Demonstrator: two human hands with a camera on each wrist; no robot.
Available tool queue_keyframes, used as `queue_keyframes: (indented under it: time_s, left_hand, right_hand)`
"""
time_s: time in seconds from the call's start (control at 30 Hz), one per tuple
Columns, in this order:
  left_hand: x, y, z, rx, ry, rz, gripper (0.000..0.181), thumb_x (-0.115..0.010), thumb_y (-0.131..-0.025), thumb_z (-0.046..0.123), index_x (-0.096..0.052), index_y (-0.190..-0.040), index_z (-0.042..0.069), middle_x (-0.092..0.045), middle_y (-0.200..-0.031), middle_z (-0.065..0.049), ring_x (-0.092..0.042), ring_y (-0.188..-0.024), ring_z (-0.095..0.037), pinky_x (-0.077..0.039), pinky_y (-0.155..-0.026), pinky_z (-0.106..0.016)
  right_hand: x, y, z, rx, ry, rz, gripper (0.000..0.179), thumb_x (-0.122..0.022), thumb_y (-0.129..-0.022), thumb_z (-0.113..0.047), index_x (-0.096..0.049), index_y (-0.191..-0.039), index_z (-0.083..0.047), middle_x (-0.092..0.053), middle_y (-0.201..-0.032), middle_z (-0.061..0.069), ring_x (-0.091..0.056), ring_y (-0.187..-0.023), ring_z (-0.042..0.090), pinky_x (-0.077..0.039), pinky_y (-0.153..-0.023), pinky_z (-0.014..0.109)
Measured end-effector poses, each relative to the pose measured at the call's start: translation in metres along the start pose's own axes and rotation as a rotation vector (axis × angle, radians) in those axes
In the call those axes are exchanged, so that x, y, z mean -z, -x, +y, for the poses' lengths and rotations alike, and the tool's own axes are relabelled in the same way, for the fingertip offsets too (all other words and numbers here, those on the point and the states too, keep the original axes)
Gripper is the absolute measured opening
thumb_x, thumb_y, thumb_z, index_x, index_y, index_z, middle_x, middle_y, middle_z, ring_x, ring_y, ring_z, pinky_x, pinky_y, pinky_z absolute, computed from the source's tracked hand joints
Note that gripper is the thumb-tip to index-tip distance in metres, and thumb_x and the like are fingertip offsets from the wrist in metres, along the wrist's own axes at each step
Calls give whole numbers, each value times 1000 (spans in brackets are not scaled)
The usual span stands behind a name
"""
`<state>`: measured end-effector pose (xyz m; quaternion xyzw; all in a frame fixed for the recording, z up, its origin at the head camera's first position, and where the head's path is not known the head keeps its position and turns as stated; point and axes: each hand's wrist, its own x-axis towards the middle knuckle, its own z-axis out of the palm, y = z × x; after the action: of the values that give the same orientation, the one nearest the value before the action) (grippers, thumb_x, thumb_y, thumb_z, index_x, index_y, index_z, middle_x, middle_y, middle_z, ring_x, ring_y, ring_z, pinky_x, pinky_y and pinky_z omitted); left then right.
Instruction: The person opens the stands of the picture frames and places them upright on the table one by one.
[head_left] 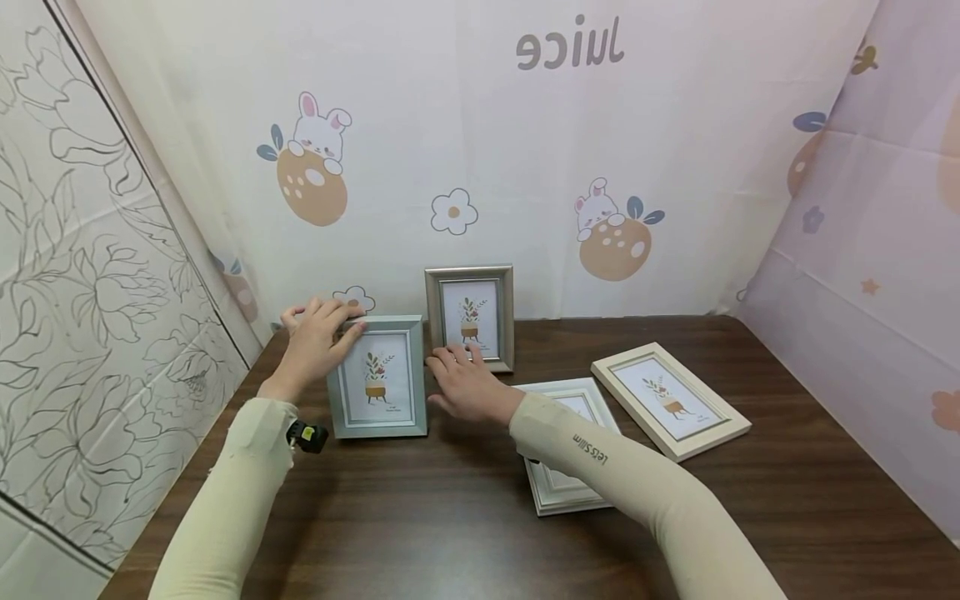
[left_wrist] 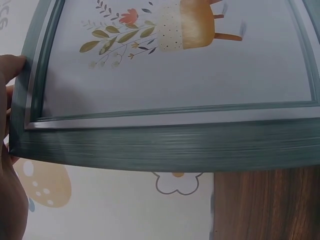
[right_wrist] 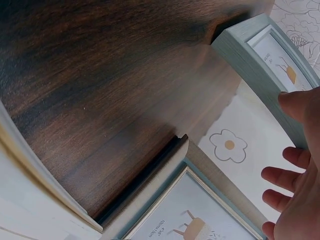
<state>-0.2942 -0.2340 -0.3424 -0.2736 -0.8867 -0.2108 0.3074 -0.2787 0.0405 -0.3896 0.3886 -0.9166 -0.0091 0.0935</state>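
Observation:
A grey-green picture frame [head_left: 386, 367] stands upright at the left of the table, a potted-plant print behind its glass. My left hand [head_left: 315, 342] grips its upper left corner, the thumb on the front and the fingers reaching behind. In the left wrist view the frame's border [left_wrist: 165, 147] fills much of the picture. Beside the frame's right edge is my right hand [head_left: 468, 387], fingers apart and loosely bent. The right wrist view shows its thumb [right_wrist: 295, 104] at the side of the grey-green frame, seemingly touching it; the other fingers hold nothing.
A champagne-coloured frame [head_left: 470, 279] stands behind the right hand, near the curtain [head_left: 480, 125]. A white frame [head_left: 600, 404] lies partly under the right forearm. Farther right, a cream frame [head_left: 720, 412] lies on the dark wooden table [head_left: 420, 517].

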Motion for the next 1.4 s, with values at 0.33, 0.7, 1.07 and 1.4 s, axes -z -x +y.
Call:
queue_keyframes:
  time_s: [0.33, 0.7, 1.07, 1.4]
  left_hand:
    - [0, 4, 0, 3, 16, 40, 18, -68, -93, 19, -71, -107, 9, -66, -103, -11, -47, -96, -31, -12, -94, -67]
    - [1, 11, -1, -37, 17, 98, 16, -68, -91, 16, -71, -105, 8, -65, -102, -11, -47, -91, -31, -12, -93, -66]
    - [-1, 19, -1, -59, 36, 158, 18, -68, -89, 16, -72, -104, 6, -66, -98, -9, -47, -87, -29, -12, -90, -65]
    - [2, 15, 3, -42, -26, 111, 32, -67, -89, 24, -69, -113, 4, -65, -104, -14, -51, -94, -34, -16, -90, -65]
  right_hand:
    - [0, 1, -1, 1, -17, 12, 60, -60, -99, -42, -44, -144, -6, -44, -145, 11, -35, -134, 30, -23, -109, 55]
    - [0, 1, -3, 3, -32, 5, 61, -59, -99, -43, -43, -146, -8, -44, -145, 10, -34, -135, 29, -22, -109, 54]
    - [2, 2, -5, 9, -47, -18, 61, -58, -99, -44, -41, -147, -9, -42, -146, 9, -32, -136, 27, -21, -110, 53]
    - [4, 8, 3, 9, -63, -32, 59, -59, -99, -40, -40, -148, -12, -42, -147, 8, -32, -138, 30, -21, -112, 57]
